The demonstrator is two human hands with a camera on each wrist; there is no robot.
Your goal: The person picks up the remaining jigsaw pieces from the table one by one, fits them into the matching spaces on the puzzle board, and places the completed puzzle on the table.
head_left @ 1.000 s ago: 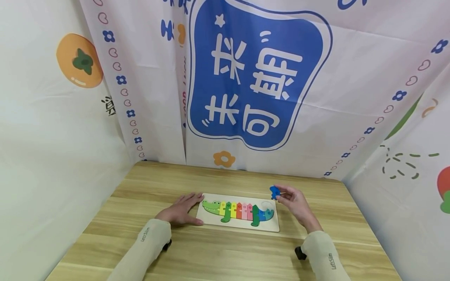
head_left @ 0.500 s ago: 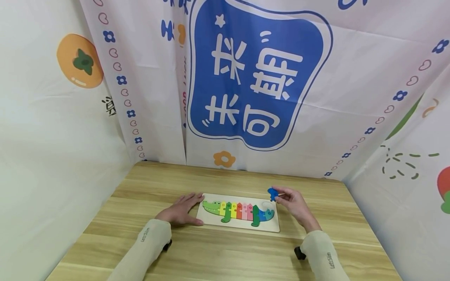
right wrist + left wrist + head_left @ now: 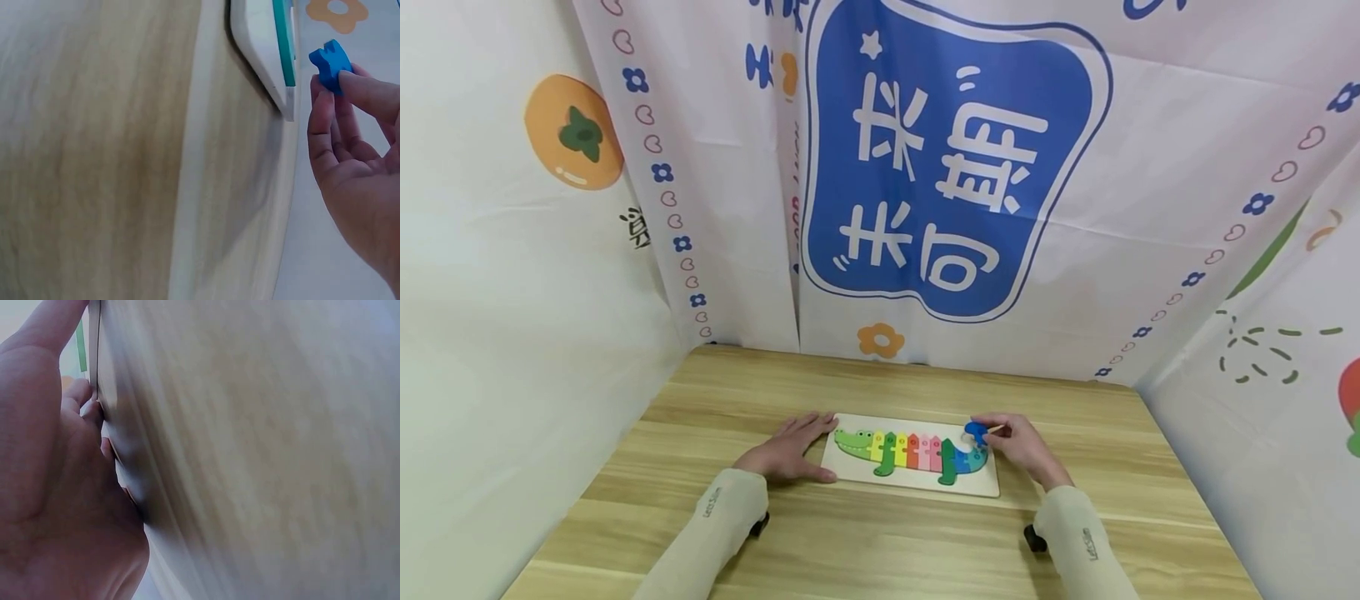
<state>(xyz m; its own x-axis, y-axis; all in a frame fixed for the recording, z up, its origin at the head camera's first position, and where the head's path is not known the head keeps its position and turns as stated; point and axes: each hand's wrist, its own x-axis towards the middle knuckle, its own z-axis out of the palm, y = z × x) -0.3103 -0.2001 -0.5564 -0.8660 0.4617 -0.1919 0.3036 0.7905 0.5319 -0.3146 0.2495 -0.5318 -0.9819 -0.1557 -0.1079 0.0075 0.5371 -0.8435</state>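
Note:
A white wooden puzzle board (image 3: 976, 485) lies on the table, with a crocodile of coloured pieces (image 3: 901, 450) in it, running from a green head at left to a blue tail at right. My left hand (image 3: 786, 450) rests at the board's left end, thumb and fingers spread along its corners. Between thumb and fingers, my right hand (image 3: 1024, 446) pinches a small blue puzzle piece (image 3: 976, 432). The piece is over the pale recess at the tail end. In the right wrist view the blue piece (image 3: 331, 65) shows a notched edge and stands off the board (image 3: 259, 44).
The wood-grain table (image 3: 865, 542) reaches back to a printed curtain (image 3: 737, 250) hung behind it. More white cloth walls (image 3: 512, 350) stand at left and right. A dark wrist camera (image 3: 1035, 537) sits under the right sleeve.
My right hand has moved left and slightly down with the blue puzzle piece, from beyond the board's upper right corner to over its tail end. My left hand has stayed in place.

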